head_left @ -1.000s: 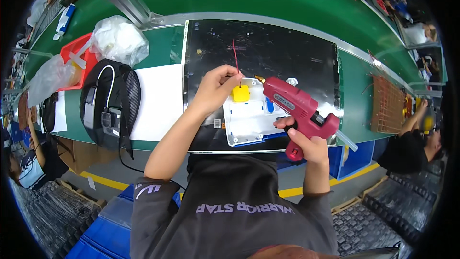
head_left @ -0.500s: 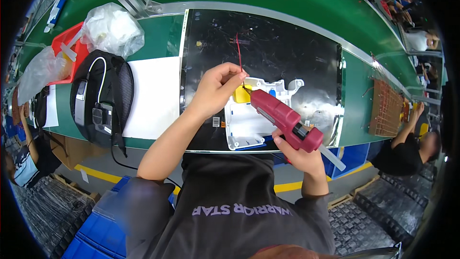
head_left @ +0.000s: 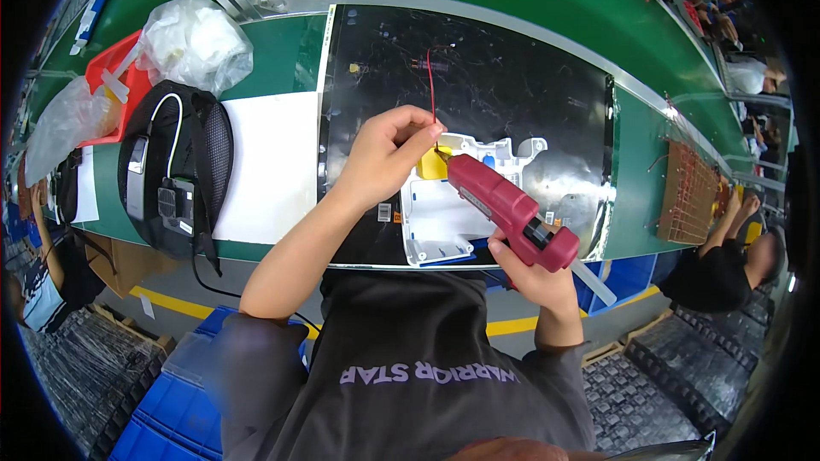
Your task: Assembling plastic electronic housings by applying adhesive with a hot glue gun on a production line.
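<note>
My left hand point(head_left: 395, 149) pinches a thin red wire point(head_left: 431, 85), whose free end rises away from me over the black mat. Below those fingertips sits a yellow part point(head_left: 431, 166) in a white plastic housing point(head_left: 436, 213). In my right hand point(head_left: 536, 280) is a dark red glue gun point(head_left: 495, 192), gripped by its handle. Its nozzle points at the yellow part near the wire's lower end; whether it touches cannot be made out. A translucent glue stick point(head_left: 594, 283) sticks out of the gun's back. A small blue piece point(head_left: 489, 160) shows inside the housing.
The black mat point(head_left: 512, 60) covers the middle of the green bench. To its left lie a white sheet point(head_left: 269, 171), a black mesh bag point(head_left: 184, 166) with a white cable, a red bin point(head_left: 111, 77) and plastic bags point(head_left: 195, 43). A brown wire rack point(head_left: 688, 195) stands right.
The red wire's free end has swung slightly and stands a bit straighter. Both hands and the glue gun keep nearly the same place over the housing; the whole view has shifted a little.
</note>
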`<control>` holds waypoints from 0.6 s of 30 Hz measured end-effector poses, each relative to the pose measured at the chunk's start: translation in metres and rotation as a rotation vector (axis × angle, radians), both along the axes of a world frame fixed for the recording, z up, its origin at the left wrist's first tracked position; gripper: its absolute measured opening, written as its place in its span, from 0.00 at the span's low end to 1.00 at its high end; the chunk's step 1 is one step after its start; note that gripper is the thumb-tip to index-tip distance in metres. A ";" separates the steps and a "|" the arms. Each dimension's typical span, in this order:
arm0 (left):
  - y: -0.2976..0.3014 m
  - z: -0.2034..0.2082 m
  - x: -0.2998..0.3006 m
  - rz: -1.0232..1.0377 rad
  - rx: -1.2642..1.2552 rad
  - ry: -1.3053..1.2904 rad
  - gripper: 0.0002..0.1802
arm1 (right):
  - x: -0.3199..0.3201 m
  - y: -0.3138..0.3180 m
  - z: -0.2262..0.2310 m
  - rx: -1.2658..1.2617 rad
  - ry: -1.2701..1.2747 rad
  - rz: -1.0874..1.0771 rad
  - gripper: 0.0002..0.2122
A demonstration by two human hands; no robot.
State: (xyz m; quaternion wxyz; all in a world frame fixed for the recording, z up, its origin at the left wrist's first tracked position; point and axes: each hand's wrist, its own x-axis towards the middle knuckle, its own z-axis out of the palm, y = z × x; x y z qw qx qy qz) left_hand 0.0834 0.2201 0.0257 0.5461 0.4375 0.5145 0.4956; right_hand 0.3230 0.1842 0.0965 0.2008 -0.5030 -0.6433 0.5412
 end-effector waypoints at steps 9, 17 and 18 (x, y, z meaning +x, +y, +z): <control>0.000 0.000 0.001 0.011 -0.012 -0.029 0.10 | -0.001 0.001 0.002 0.009 -0.002 0.014 0.05; -0.001 0.003 0.001 -0.002 -0.022 0.002 0.11 | 0.002 0.000 0.001 0.026 -0.023 -0.021 0.05; -0.001 0.002 0.001 -0.004 -0.024 0.006 0.11 | 0.002 0.000 0.001 0.019 -0.012 -0.022 0.05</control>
